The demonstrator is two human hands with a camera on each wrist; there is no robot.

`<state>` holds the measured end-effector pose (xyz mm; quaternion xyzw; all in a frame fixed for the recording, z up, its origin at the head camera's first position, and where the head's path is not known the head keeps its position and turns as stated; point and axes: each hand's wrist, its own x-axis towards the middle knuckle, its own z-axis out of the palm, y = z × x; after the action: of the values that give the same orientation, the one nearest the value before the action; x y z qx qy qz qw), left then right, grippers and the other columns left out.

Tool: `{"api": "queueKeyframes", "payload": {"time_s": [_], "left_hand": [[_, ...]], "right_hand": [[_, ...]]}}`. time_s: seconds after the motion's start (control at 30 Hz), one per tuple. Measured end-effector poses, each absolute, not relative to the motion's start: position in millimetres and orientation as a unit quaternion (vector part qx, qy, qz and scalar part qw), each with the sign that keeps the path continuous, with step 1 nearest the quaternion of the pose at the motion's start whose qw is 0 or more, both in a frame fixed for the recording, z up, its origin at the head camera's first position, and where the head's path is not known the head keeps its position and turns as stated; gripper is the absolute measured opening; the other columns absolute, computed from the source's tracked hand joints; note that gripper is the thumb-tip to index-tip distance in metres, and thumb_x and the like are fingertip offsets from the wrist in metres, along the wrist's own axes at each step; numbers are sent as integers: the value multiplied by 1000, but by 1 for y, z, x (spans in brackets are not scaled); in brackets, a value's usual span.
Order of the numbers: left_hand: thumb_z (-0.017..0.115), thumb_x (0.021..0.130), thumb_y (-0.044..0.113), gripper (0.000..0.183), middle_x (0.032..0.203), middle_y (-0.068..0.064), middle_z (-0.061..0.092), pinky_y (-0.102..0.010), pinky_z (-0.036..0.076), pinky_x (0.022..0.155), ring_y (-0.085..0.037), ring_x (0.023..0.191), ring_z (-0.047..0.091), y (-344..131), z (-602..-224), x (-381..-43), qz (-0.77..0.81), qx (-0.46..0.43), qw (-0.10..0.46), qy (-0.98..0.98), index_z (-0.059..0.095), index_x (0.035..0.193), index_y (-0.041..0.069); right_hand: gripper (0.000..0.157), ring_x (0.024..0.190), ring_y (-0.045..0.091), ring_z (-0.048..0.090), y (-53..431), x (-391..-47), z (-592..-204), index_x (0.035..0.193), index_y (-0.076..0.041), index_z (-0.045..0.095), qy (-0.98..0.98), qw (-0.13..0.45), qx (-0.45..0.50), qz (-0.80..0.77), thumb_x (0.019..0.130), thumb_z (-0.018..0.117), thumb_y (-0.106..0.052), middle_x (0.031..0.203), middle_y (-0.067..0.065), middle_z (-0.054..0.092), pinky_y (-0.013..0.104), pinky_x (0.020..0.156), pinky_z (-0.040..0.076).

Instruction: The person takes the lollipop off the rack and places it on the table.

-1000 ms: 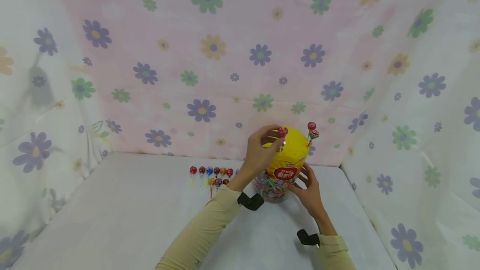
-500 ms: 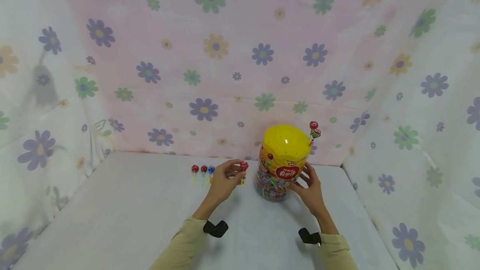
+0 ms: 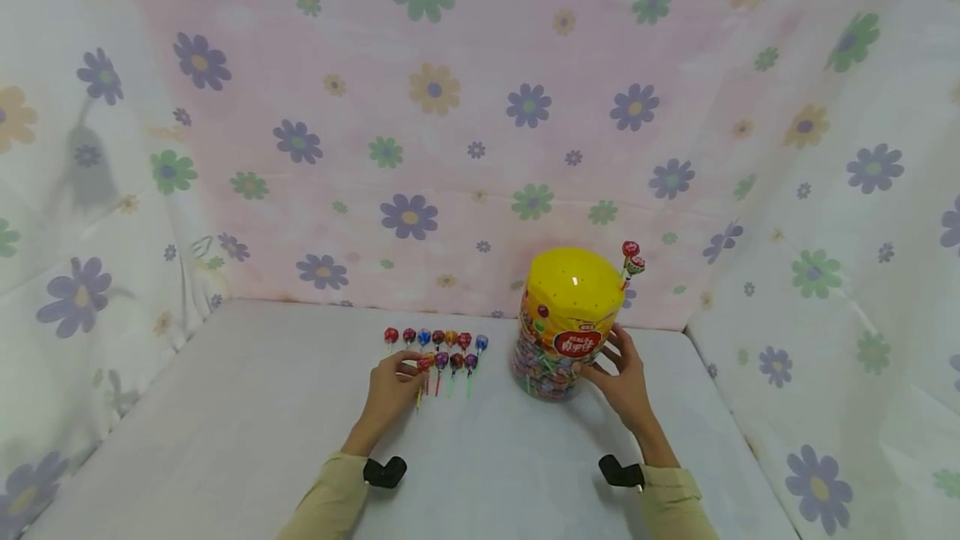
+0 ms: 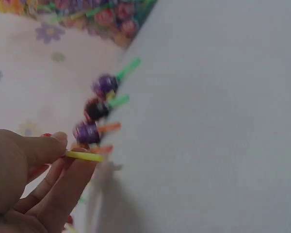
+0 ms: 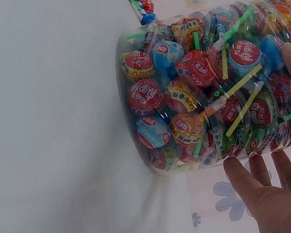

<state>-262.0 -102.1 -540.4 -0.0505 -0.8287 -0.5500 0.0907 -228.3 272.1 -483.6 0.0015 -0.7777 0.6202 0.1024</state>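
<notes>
My left hand [image 3: 388, 394] pinches a lollipop [image 3: 425, 363] between thumb and fingertips, at the left end of the front row of lollipops. It has a red wrapper, and its yellow stick [image 4: 87, 156] pokes out past the fingers in the left wrist view. Purple- and dark-wrapped lollipops [image 3: 442, 360] lie just right of that hand. On the right stands a clear plastic jar [image 3: 546, 373] with a yellow top, filled with wrapped lollipops. My right hand [image 3: 624, 382] holds its right side, thumb in front and fingers around the side.
A back row of several lollipops [image 3: 424, 337] lies on the white table [image 3: 225, 440] behind the front row. Two more lollipops [image 3: 631, 250] stick up at the right edge of the jar's top. A flowered cloth [image 3: 480, 107] encloses the table at the back and sides.
My left hand has carried the red lollipop from over the jar's yellow top, left and down to the left end of the front row. My right hand has stayed on the jar.
</notes>
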Motion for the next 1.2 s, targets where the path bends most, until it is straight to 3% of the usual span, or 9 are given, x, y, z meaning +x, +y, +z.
{"api": "queueKeyframes", "payload": {"time_s": [0.23, 0.43, 0.73, 1.07, 1.2], "left_hand": [[77, 86, 0, 26, 81, -16, 72, -28, 56, 57, -22, 68, 70, -121, -547, -277, -497, -19, 107, -861, 70, 110, -7], [77, 86, 0, 27, 83, -15, 70, -25, 52, 57, -20, 71, 65, -122, -542, -285, -477, -19, 94, -874, 69, 111, -8], [79, 84, -1, 25, 81, -14, 69, -31, 53, 60, -22, 71, 65, -116, -542, -288, -438, -37, 115, -891, 69, 106, -8], [83, 85, 11, 36, 84, -13, 68, -31, 48, 61, -22, 74, 60, -121, -542, -287, -411, -31, 83, -907, 68, 112, -8], [82, 85, 12, 36, 86, -15, 70, -29, 52, 58, -22, 72, 64, -122, -534, -283, -424, -44, 84, -901, 69, 112, -8]], "right_hand": [[91, 143, 46, 38, 269, -221, -475, 159, -7, 25, -777, 103, 14, 621, 87, 80, -5, 160, 22, 33, 58, 112, 40], [90, 144, 43, 38, 277, -235, -495, 160, -13, 25, -781, 110, 9, 614, 88, 79, -4, 161, 19, 33, 57, 113, 39], [89, 143, 43, 39, 271, -227, -484, 159, -12, 27, -780, 103, 3, 617, 87, 80, -5, 159, 19, 35, 57, 112, 40], [88, 142, 44, 39, 265, -218, -472, 158, -10, 28, -783, 101, 3, 613, 87, 80, -6, 158, 20, 35, 57, 112, 41], [88, 142, 43, 39, 266, -220, -473, 158, -10, 28, -782, 100, 1, 615, 87, 80, -6, 159, 19, 35, 56, 112, 41]]}}
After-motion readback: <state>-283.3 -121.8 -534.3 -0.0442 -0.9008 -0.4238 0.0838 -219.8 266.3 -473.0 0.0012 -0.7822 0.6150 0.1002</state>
